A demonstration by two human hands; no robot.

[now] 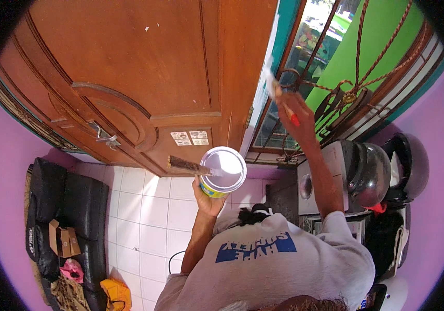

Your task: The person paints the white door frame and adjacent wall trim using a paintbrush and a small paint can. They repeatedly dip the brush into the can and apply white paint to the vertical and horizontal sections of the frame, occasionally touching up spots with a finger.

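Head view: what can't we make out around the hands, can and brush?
All in the head view:
- Left hand: some fingers, hidden by the paint can.
- Can's base: hidden by its own upper part and the hand.
- Paint depth: only the surface shows.
- Brush: bristle tips too small, white against the white door frame.
- Right hand: some fingers, hidden behind the hand itself.

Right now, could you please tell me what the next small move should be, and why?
Probably a short stroke of the brush, held in the right hand, onto the teal strip: the brush appears to be against the white strip, and teal shows right beside it. The left hand holds the open can, a wooden stick leaning in it.
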